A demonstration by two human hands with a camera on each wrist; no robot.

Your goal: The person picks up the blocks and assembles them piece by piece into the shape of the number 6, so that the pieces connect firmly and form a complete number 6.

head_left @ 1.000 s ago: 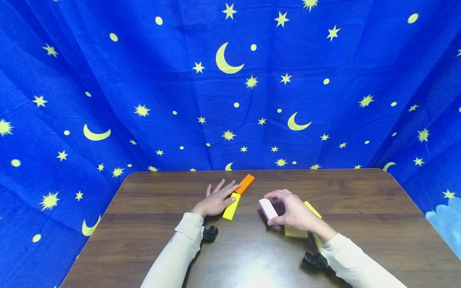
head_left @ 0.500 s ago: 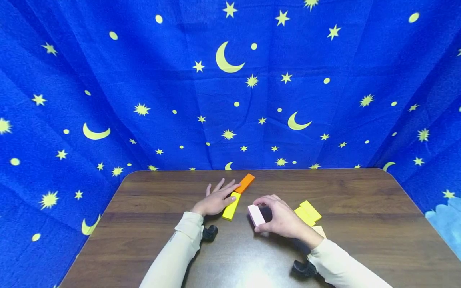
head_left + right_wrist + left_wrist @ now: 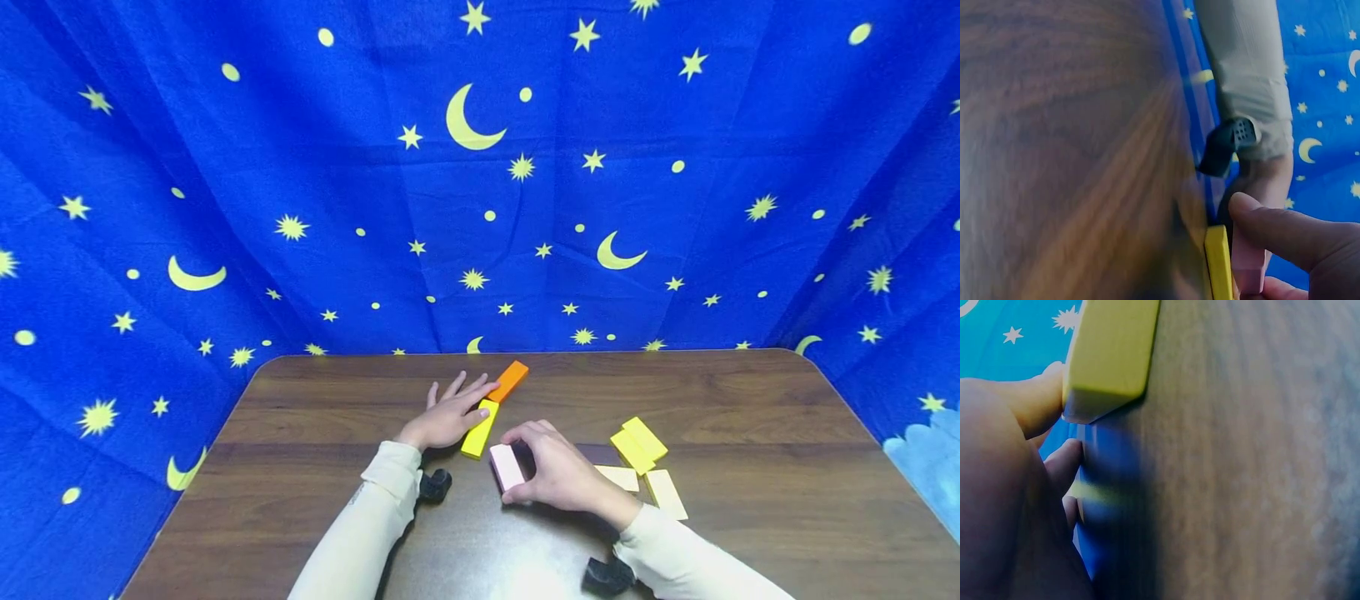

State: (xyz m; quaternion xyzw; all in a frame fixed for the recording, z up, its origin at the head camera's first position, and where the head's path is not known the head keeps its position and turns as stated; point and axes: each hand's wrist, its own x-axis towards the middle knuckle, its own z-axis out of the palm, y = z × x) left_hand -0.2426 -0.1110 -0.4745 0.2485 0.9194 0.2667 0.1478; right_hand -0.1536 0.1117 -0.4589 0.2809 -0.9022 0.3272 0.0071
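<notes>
My right hand (image 3: pixel 558 471) pinches a pale pink block (image 3: pixel 506 468) between thumb and fingers, just right of and nearer than a yellow block (image 3: pixel 480 433). The yellow block lies end to end with an orange block (image 3: pixel 513 381), forming a slanted line on the table. Spread and straight, the fingers of my left hand (image 3: pixel 444 418) rest on this line, thumb at the yellow block and index finger at the orange one. The left wrist view has the yellow block (image 3: pixel 1110 350) close up beside the thumb. In the right wrist view, the thumb presses the pink block (image 3: pixel 1249 256).
Right of my right hand, two yellow blocks (image 3: pixel 639 444) lie side by side. Nearer are two cream blocks, one cream block (image 3: pixel 666 495) fully visible, the other partly behind the hand. A blue star-patterned curtain (image 3: pixel 480 208) hangs behind the wooden table (image 3: pixel 750 433).
My right hand has carried the pink block left and nearer, toward the yellow block. The cream and yellow blocks at right have come into fuller view. My left hand has stayed in place.
</notes>
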